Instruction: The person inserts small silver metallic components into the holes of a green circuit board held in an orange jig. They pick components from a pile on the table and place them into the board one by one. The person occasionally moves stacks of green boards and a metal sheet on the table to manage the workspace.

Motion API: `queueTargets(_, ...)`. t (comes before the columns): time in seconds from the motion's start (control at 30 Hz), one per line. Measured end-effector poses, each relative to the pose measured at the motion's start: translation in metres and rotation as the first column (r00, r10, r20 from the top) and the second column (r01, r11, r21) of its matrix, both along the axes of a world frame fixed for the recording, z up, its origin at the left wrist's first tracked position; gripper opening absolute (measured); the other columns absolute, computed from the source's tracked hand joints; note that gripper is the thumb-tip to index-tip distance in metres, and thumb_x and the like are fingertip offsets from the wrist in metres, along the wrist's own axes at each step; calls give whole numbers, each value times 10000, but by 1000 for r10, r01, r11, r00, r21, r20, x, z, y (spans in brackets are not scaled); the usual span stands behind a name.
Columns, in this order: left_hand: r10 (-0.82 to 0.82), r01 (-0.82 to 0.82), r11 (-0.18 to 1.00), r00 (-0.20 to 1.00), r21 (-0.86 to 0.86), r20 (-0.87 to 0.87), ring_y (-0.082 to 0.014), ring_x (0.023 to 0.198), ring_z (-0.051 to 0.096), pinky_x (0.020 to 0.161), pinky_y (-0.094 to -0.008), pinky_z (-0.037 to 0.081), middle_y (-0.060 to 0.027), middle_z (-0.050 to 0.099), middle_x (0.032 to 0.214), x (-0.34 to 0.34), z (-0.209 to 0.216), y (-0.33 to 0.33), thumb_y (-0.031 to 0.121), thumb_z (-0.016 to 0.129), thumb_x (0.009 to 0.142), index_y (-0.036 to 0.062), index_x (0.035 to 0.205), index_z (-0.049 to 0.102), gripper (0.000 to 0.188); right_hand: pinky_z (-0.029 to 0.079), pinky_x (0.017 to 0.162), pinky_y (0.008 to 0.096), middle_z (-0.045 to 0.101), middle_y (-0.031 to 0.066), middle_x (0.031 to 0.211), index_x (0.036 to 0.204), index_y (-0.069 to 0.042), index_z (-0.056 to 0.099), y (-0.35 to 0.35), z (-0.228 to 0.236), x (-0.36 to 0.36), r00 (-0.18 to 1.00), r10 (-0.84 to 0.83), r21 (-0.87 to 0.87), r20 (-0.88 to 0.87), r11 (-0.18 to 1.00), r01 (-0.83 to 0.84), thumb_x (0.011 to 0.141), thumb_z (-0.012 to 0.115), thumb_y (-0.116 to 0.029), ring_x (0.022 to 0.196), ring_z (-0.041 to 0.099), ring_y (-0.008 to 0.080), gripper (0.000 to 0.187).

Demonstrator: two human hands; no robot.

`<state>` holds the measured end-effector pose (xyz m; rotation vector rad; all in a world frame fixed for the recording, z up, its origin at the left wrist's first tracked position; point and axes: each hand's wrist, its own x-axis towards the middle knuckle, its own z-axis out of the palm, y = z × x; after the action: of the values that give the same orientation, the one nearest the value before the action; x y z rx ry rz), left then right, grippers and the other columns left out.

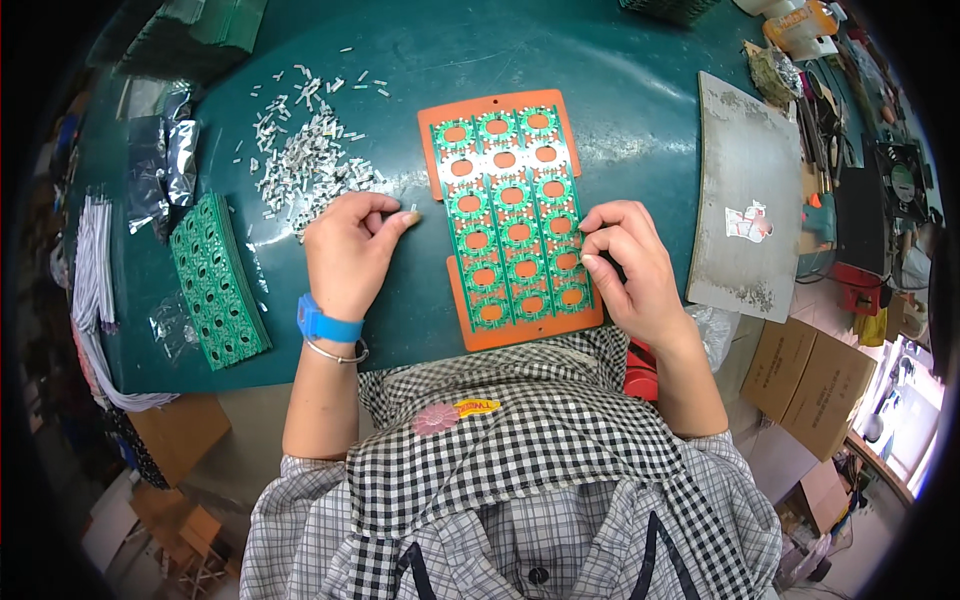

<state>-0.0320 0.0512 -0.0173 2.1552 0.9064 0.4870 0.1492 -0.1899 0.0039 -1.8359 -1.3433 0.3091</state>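
A green circuit board panel (pixel 511 215) with rows of oval cut-outs lies on an orange base plate (pixel 462 305) in front of me. To its left, my left hand (pixel 352 245) is closed in a pinch, with a tiny pale part (pixel 414 208) at the thumb and fingertip. A heap of small white parts (pixel 312 160) lies just beyond that hand. My right hand (pixel 637 268) curls at the panel's right edge, fingers bent and closed; whether anything is between them is hidden.
Stacked green panels (pixel 218 280) stand at the left, near silvery bags (pixel 165 160) and a bundle of white cables (pixel 92 260). A worn grey board (pixel 745 170) lies at the right, with tools beyond it. Cardboard boxes (pixel 810 385) stand below the table at the right.
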Motion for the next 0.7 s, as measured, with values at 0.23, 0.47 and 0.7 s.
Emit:
queueTargets(0.23,-97,115,986,985,125,-145,-131,514,448,512,-307,398,-44,510,587,6,2,-5,90,760,800,14,823,684,110,458,816,380,567,108,1027,869,-28,539,-7,-8,1,999,38,-4,7,999,-38,814,647,19,947,544,297,130)
queueTargets(0.47,-142,168,966,980,194,-142,-178,516,478,524,-331,410,-75,526,616,3,2,-9,74,707,841,16,861,643,88,458,819,378,568,110,1025,856,-31,546,-7,-9,3,1000,30,10,5,999,-30,803,655,18,949,543,298,131)
queueTargets(0.7,-162,174,979,980,103,-117,-141,575,507,542,-292,420,-51,540,667,-6,4,-6,57,670,886,20,875,614,68,455,838,388,567,108,1034,850,-31,552,-10,-5,3,998,59,16,-13,998,-59,796,665,8,970,540,303,131)
